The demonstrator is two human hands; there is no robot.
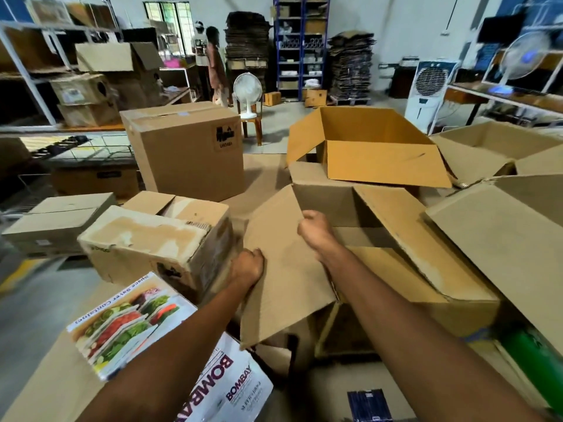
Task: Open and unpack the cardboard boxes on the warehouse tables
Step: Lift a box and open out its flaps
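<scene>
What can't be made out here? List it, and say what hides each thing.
All in the head view:
- Inside of the open box: hidden by its raised flap and the right hand.
- Left hand fingers: curled behind the flap's edge.
- Contents of the tall sealed box: closed.
- Its printed label: too small.
- Green object: cut off by the right edge.

Bright, even indoor light, with daylight showing through a far window [169, 25]. Shadows are soft, deepest inside the open cardboard box [365, 226]. Wide-angle distortion bends the shelving [27, 74] at the edges; corners look soft and slightly blurred.
</scene>
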